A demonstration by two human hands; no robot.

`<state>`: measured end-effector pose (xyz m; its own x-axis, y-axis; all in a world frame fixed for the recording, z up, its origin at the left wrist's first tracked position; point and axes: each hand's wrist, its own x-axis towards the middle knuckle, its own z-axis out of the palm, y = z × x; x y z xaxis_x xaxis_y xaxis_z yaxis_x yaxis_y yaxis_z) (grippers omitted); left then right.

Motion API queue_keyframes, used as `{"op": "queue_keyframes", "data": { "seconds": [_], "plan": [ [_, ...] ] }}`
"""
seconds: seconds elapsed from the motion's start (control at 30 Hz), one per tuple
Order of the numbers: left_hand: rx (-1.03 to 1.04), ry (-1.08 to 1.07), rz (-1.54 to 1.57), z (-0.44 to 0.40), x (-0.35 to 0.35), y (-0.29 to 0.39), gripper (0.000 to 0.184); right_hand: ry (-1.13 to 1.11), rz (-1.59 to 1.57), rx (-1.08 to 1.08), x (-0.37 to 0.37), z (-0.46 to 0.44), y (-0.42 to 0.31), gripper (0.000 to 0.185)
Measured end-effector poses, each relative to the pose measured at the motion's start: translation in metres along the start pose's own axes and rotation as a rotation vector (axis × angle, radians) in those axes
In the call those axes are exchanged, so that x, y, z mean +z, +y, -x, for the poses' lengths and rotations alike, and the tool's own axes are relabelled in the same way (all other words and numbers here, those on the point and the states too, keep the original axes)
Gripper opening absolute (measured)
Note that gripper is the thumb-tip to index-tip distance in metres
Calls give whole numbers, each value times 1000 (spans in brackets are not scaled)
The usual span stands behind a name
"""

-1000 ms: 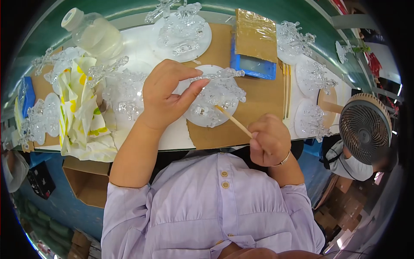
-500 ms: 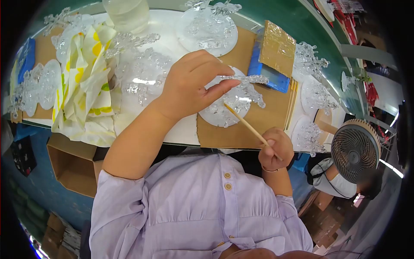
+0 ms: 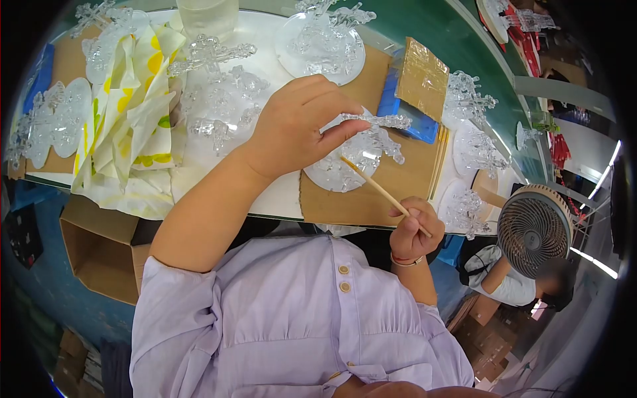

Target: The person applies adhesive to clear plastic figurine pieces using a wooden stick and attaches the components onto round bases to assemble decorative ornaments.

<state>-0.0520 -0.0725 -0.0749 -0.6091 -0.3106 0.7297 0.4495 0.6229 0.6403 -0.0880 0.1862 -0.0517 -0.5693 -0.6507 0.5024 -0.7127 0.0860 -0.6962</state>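
My left hand (image 3: 302, 126) is closed, thumb and fingers pinching a clear plastic ornament (image 3: 391, 121) by its slim upper end. The ornament has knobbly, branching shapes. Beneath it lies a round clear base (image 3: 335, 174), partly covered by my hand; I cannot tell whether they are joined. Lower right, my right hand (image 3: 415, 229) is closed around a thin wooden stick (image 3: 378, 188). The stick slants up to the left, its darker tip over the round base.
A cardboard sheet (image 3: 332, 209) lies under the work. Beyond it stands a blue box (image 3: 418, 126) with a cardboard flap, and several wooden sticks (image 3: 438, 162). Clear ornaments (image 3: 322, 50), a crumpled patterned cloth (image 3: 133, 113) and a fan (image 3: 534, 232) surround it. Another person (image 3: 504, 275) is at right.
The view has shifted slightly. My right hand has turned a little and its fingers sit differently on the stick. My left hand keeps its pinch on the ornament.
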Motion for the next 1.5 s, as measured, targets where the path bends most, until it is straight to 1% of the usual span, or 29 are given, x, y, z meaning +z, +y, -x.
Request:
{"op": "queue_keyframes", "data": {
  "seconds": [0.03,0.07,0.13,0.27,0.33,0.37,0.43,0.47,0.53,0.57,0.63,0.67,0.73,0.9,0.97,1.1,1.17,1.2,1.27,1.3,1.37,1.5],
  "plan": [
    [4,4,1,0,1,0,20,78,-55,57,3,4,2,23],
    [12,13,3,1,1,-1,20,76,-53,54,5,5,3,23],
    [22,24,6,1,1,-1,20,229,-170,150,11,5,4,22],
    [23,16,4,1,1,-1,19,257,-185,115,15,1,4,22],
    [24,14,5,1,1,-1,19,96,-82,54,9,-8,-3,23],
    [22,14,1,1,1,-1,19,96,-80,55,6,-9,-5,23],
    [24,20,-2,0,1,-1,19,-114,75,-90,0,-14,-7,23],
    [13,13,2,1,1,-1,19,-116,78,-91,-2,-17,-8,23],
    [2,5,4,1,1,-1,18,-225,123,-232,-3,-24,-8,22],
    [0,4,1,1,0,0,18,-224,122,-232,-3,-21,-8,22],
    [1,3,-5,0,-1,0,18,-66,60,-65,-3,-15,-6,20],
    [10,12,-1,1,0,-1,18,-66,59,-70,-1,-15,-6,20],
    [15,19,9,1,2,0,18,121,-71,152,5,-13,-9,19],
    [10,13,16,2,1,0,17,180,-127,110,14,-2,-1,21],
    [7,16,13,2,1,1,17,275,-160,143,19,3,0,23],
    [-5,11,-1,2,1,-1,17,224,-82,64,22,-2,-5,25],
    [-2,17,-3,2,1,0,16,145,-21,52,19,-3,-6,26],
    [1,27,-6,1,0,0,16,145,-23,49,18,-5,-5,26],
    [-2,27,-4,2,1,1,16,147,-82,121,15,-9,-5,26],
    [-1,28,-3,1,1,1,16,147,-81,119,13,-9,-4,26],
    [0,32,-5,1,1,0,16,71,-74,44,10,-8,-3,26],
    [-7,19,5,1,1,3,16,77,-74,64,11,-9,-6,24]
  ]
}}
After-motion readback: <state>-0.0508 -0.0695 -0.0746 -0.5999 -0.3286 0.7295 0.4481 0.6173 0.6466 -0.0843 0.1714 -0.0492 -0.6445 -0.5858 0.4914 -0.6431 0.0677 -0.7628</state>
